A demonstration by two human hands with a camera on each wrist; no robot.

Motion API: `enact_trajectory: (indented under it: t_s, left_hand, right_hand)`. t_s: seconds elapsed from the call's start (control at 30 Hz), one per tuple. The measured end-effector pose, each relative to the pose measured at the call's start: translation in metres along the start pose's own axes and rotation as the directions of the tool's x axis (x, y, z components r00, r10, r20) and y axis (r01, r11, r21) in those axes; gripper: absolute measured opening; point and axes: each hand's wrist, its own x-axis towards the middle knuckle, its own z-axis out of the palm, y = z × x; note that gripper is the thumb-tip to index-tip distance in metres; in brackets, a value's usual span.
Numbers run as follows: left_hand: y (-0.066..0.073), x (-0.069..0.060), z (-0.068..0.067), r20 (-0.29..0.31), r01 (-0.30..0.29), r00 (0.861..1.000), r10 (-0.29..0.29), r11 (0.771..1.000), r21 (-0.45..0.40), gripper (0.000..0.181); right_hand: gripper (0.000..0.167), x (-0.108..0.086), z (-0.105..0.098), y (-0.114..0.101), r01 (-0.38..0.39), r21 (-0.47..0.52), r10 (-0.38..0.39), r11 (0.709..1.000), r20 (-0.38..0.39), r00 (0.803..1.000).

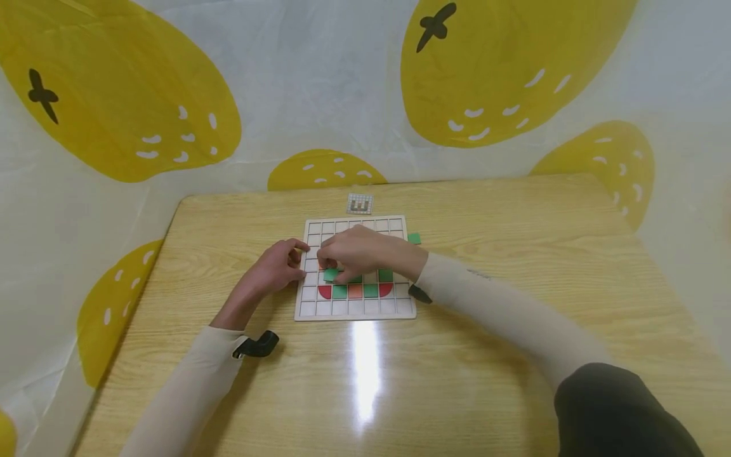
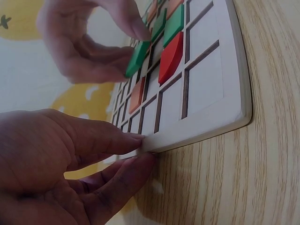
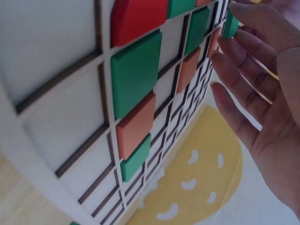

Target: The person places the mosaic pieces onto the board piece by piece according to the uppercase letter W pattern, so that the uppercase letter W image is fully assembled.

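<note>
A white grid board (image 1: pixel 355 317) lies on the table with green, orange and red tiles in its cells. My left hand (image 1: pixel 275 270) holds the board's left edge with its fingertips, seen close up in the left wrist view. Over the left part of the board, my right hand (image 1: pixel 356 249) pinches a green square tile (image 2: pixel 138 58) between thumb and fingers. That tile is tilted and just above the cells. Below it is a red rounded tile (image 1: pixel 325 292), and an orange tile (image 2: pixel 136 95) sits in a cell near it. The right hand covers part of the upper rows.
A small card (image 1: pixel 360 204) with a grid pattern lies beyond the board. One loose green tile (image 1: pixel 414 238) rests by the board's right edge. The wooden table (image 1: pixel 485 209) meets a white cloth (image 1: pixel 320 76) printed with yellow shapes at the back and sides.
</note>
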Motion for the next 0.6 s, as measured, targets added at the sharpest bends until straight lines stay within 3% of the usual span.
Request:
enact_trajectory:
  t_s: [0.37, 0.6]
  left_hand:
    - [-0.0011, 0.0003, 0.0003, 0.006, 0.011, 1.000, -0.011, 1.000, 0.001, 0.051]
    - [0.0014, -0.0024, -0.0002, 0.000, 0.010, 1.000, -0.010, 1.000, 0.008, 0.051]
  right_hand:
    - [0.027, 0.0093, 0.0047, -0.0055, -0.001, -0.058, 0.000, 0.998, -0.007, 1.000]
    - [0.020, 0.0089, 0.0049, -0.0088, -0.024, -0.043, 0.023, 0.999, -0.010, 1.000]
